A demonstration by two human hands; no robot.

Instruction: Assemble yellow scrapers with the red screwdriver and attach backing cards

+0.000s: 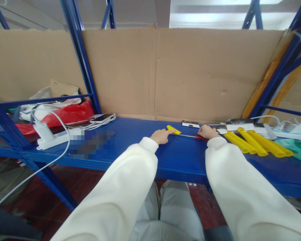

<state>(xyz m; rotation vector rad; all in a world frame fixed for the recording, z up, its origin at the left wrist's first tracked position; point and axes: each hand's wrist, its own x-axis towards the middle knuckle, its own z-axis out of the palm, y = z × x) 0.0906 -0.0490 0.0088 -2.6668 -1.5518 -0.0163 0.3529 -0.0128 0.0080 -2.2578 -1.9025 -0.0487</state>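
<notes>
My left hand (161, 136) rests on the blue shelf top with its index finger stretched onto a small yellow piece (170, 127), pinning it there. The other fingers are curled, and my thumb is hard to make out. To the right, my right hand (207, 132) is closed around the red handle of a screwdriver (189, 136). Its thin metal shaft points left, and the tip lies at the yellow piece; whether they touch is too small to tell. Just behind my hands lies a small black-and-white packet (190, 124).
Several rolled yellow sheets (254, 143) lie to the right, beside black-and-white packs (239, 125) and a green packet (297, 150). On the left are a phone (104, 117), white cables, a power strip (54, 140) and a red bag (70, 113). Cardboard (190, 73) walls off the back.
</notes>
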